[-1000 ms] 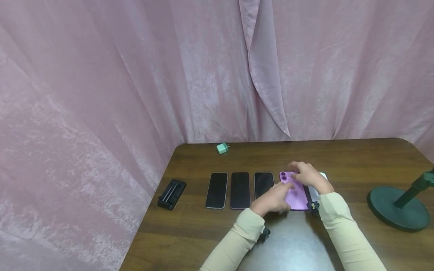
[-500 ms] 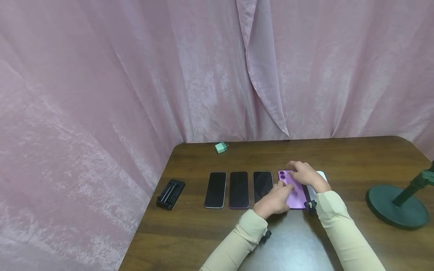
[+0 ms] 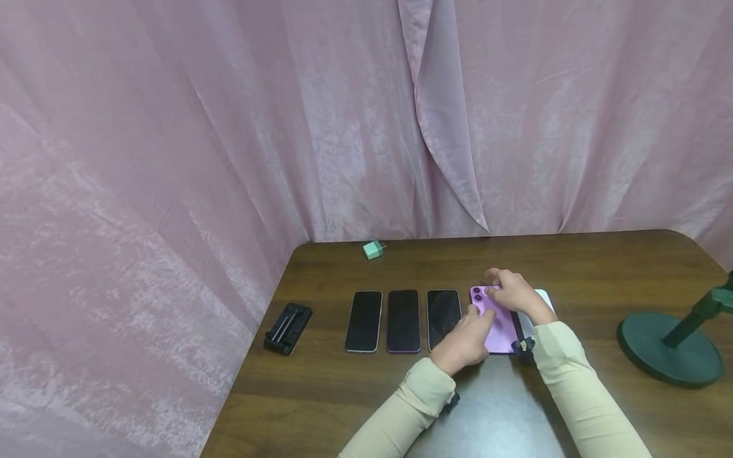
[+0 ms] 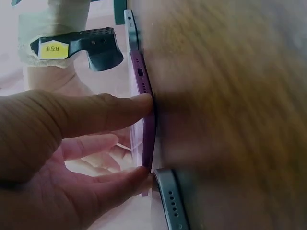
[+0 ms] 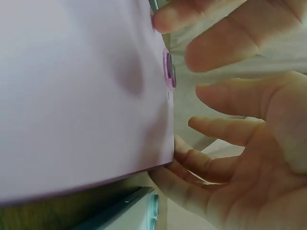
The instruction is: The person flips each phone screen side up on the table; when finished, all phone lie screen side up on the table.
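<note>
A purple smartphone [image 3: 501, 334] lies back side up at the right end of a row of phones, its camera lenses at the upper left corner. With thumb and a finger, my left hand [image 3: 466, 337] pinches its near left corner; in the left wrist view the thumb [image 4: 139, 103] is on the edge with the charging port. Over the far end, my right hand [image 3: 518, 296] holds the phone at its top edge, where fingertips [image 5: 165, 21] touch it in the right wrist view. A pale phone [image 3: 541, 299] is partly hidden beneath the right wrist.
To the left lie three phones with dark screens: one [image 3: 364, 321], a second [image 3: 403, 321] and a third [image 3: 443, 315]. A black case-like tool [image 3: 288, 328] is far left. A mint charger plug [image 3: 373, 249] lies at the back, a green stand [image 3: 670, 350] at right.
My left hand has shifted slightly and its fingers have drawn in on the purple phone. The phone's far end looks a little higher in view. The camera view has shifted slightly too.
</note>
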{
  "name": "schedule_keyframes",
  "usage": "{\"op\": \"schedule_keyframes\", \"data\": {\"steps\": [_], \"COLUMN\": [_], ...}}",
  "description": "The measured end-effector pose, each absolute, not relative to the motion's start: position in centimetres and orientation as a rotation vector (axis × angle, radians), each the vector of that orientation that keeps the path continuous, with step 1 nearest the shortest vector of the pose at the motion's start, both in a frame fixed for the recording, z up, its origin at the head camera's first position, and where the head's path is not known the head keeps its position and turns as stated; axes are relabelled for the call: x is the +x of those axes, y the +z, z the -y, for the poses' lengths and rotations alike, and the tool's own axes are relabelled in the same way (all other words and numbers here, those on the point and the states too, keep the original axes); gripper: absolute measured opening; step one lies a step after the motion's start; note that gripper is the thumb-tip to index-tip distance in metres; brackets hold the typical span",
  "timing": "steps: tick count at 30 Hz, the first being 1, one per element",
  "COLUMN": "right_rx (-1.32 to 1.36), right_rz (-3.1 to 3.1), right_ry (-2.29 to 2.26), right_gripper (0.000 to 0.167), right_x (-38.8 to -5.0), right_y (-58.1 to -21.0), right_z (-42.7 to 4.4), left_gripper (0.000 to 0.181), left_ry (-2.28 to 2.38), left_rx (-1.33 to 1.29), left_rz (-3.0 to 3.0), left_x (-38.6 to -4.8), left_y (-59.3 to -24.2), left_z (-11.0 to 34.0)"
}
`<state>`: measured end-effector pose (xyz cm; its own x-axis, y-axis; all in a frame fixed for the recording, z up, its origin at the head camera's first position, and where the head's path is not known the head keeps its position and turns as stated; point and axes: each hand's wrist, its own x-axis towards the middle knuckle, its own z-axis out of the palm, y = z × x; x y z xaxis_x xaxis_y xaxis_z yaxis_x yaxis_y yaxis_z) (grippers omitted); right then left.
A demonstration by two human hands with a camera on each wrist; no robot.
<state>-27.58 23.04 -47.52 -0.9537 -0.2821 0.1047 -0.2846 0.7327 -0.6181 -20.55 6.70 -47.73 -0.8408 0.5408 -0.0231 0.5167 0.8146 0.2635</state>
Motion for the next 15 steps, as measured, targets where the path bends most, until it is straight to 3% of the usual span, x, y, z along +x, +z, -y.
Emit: {"op": "schedule_keyframes", "data": {"steps": [15], "right_rx": [0.574], "right_rz": [2.903], "right_ry": [1.159], "right_gripper": [0.049], "right_x": [-27.2], "right_y": [-46.5], "right_z": [-23.3], "left_gripper": [0.061], "left_ry": [0.345], "left_rx": [0.924], "left_rz": [-2.855], "left_x": [-20.4], "left_y": [-47.5], "left_z": [-6.8]}}
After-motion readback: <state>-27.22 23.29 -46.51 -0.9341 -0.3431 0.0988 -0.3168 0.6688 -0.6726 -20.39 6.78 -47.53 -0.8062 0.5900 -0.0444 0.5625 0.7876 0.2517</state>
